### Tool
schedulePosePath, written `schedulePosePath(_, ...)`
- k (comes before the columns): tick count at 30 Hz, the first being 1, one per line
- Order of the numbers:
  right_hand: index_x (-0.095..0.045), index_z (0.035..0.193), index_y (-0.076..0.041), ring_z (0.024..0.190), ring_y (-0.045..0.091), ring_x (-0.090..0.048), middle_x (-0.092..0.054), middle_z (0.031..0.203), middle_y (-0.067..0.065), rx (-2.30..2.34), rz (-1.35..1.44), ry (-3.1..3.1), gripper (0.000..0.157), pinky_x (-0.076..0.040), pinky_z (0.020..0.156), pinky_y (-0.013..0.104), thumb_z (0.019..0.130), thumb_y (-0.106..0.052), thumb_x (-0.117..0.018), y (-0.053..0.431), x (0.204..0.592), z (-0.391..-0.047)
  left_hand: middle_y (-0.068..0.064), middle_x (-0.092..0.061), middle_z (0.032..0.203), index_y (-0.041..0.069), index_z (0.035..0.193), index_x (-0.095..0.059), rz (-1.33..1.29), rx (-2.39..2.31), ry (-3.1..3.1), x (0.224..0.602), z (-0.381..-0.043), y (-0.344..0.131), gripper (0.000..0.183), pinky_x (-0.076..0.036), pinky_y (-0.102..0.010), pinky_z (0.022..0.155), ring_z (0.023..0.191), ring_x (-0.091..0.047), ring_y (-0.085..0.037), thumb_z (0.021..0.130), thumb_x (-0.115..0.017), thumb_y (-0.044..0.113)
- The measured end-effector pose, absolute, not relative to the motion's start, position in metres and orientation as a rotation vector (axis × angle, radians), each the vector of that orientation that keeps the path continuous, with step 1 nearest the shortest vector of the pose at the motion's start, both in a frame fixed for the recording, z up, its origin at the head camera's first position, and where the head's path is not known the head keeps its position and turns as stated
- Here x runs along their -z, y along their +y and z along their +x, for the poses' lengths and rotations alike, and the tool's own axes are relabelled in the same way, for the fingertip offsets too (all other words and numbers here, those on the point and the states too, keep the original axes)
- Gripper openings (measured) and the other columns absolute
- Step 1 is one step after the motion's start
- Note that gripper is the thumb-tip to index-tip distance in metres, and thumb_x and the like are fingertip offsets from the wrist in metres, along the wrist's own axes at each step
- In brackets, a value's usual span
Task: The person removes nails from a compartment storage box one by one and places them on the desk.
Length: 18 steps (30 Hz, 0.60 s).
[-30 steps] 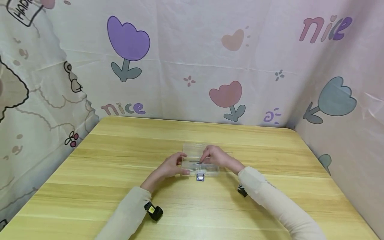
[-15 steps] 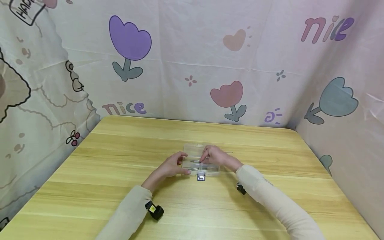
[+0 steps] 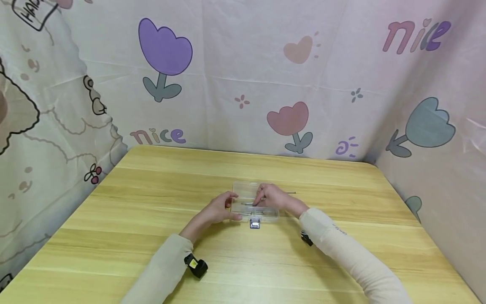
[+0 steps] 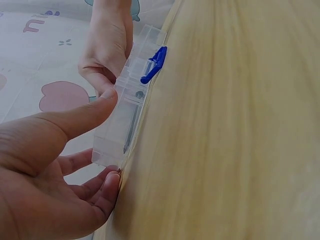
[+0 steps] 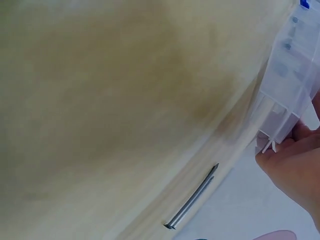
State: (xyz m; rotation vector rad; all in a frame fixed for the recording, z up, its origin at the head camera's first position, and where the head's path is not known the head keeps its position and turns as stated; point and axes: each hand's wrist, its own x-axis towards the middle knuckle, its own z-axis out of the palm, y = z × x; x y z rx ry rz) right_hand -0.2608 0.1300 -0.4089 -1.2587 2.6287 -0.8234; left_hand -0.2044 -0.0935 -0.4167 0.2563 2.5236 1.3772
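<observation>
I have the left end of the clear, rectangular plastic box in my left hand, thumb against its near wall and fingers round towards its far side. My right hand reaches over the box, fingertips down at one end of a slim silver metal nail inside it; whether I pinch that nail or merely touch it, I cannot tell.

I judge the box light, stiff and a little slick, so it could skate if nudged. Its thin walls look brittle, and holding it across the end by the outer walls should steady it without bending them. The nail should be rigid, smooth and ready to roll; mid-shank seems the best place to take it, though its low position in the box leaves fingertips little room.

The box rests on the pale yellow wood-grain table, its transparent flat lid laid back on its far side and its blue plastic latch at the middle of its near side. Besides that nail, the box holds more silver nails in its near-left compartment and something small and metallic in the near-right one, too tiny to name. Two loose grey metal nails lie together off the right end of the box.
</observation>
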Motion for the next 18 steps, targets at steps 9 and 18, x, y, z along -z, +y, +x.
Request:
schedulePosePath(9, -0.077, 0.077, -0.004, 0.078, 0.011, -0.053, -0.057, 0.079, -0.001, 0.825, -1.19, 2.677, 0.008, -0.047, 0.073, 0.023, 0.077, 0.004, -0.076, 0.1276, 0.4088, -0.2567, -0.015, -0.054, 0.126, 0.004, 0.133, -0.052, 0.252, -1.379, 2.522, 0.4178, -0.2047, -0.0941, 0.071, -0.042, -0.047, 0.093, 0.11, -0.05, -0.031, 0.072, -0.086, 0.014)
schedulePosePath(18, -0.076, 0.081, -0.004, 0.08, 0.012, -0.053, -0.059, 0.083, -0.001, 0.829, -1.2, 2.66, 0.006, -0.047, 0.073, 0.024, 0.081, 0.0, -0.073, 0.1299, 0.4059, -0.2572, -0.014, -0.055, 0.125, 0.006, 0.132, -0.053, 0.251, -1.377, 2.522, 0.4204, -0.2054, -0.0948, 0.07, -0.042, -0.046, 0.092, 0.109, -0.05, -0.029, 0.072, -0.086, 0.015)
